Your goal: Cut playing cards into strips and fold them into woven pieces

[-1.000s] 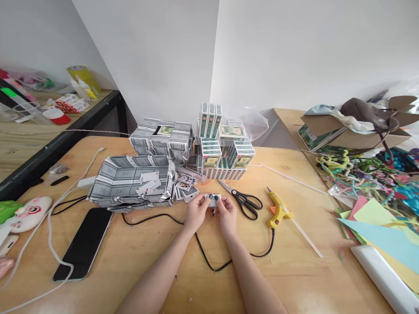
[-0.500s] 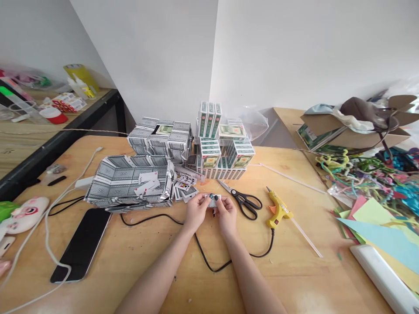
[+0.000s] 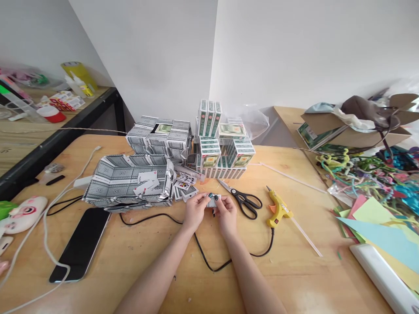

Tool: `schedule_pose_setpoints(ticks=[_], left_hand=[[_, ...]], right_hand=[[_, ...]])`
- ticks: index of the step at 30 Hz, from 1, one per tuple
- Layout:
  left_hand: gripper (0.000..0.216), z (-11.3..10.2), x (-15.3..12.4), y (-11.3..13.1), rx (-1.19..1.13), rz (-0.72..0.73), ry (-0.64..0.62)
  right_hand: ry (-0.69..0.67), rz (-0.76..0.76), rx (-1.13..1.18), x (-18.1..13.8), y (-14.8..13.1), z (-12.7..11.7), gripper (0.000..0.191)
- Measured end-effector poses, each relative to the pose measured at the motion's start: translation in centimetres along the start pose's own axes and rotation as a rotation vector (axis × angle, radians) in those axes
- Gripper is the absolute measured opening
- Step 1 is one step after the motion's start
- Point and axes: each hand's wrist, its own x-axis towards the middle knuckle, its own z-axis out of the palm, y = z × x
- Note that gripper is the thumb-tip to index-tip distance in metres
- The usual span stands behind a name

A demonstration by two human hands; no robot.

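My left hand (image 3: 195, 212) and my right hand (image 3: 227, 214) meet over the middle of the wooden table (image 3: 157, 261). Both pinch a small folded playing card (image 3: 212, 200) between thumbs and fingertips. Just beyond them lie loose cards (image 3: 185, 185). To the left sits a tray-like box built from folded cards (image 3: 129, 185). Black scissors (image 3: 244, 201) lie right of my right hand, and a yellow glue gun (image 3: 278, 210) lies further right.
Stacks of green card packs (image 3: 225, 150) and card blocks (image 3: 160, 137) stand at the back. A black tablet (image 3: 80, 244), white cable (image 3: 49, 235) and black cord (image 3: 203, 255) lie in front. Coloured paper (image 3: 379, 226) and pipe cleaners (image 3: 360, 174) crowd the right side.
The view has drifted slightly; my hands stay together on the small folded card with only tiny finger movement.
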Motion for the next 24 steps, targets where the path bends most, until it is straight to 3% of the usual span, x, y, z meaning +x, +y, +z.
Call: schedule_pose_setpoints(ticks=[9, 16, 21, 24], left_hand=[[0.02, -0.05, -0.07, -0.42, 0.01, 0.001, -0.004], [0.025, 0.18, -0.01, -0.66, -0.064, 0.015, 0.111], [0.022, 0.15, -0.46, -0.28, -0.053, 0.073, 0.009], [0.016, -0.09, -0.65, -0.15, 0.02, 0.153, -0.023]], right_hand=[[0.004, 0.019, 0.033, 0.0, 0.05, -0.04, 0.025], [-0.083, 0.106, 0.126, 0.6, -0.28, -0.46, 0.024], [0.003, 0.085, 0.221, 0.85, -0.41, -0.77, 0.021], [0.05, 0.012, 0.141, 0.84, -0.51, -0.89, 0.02]])
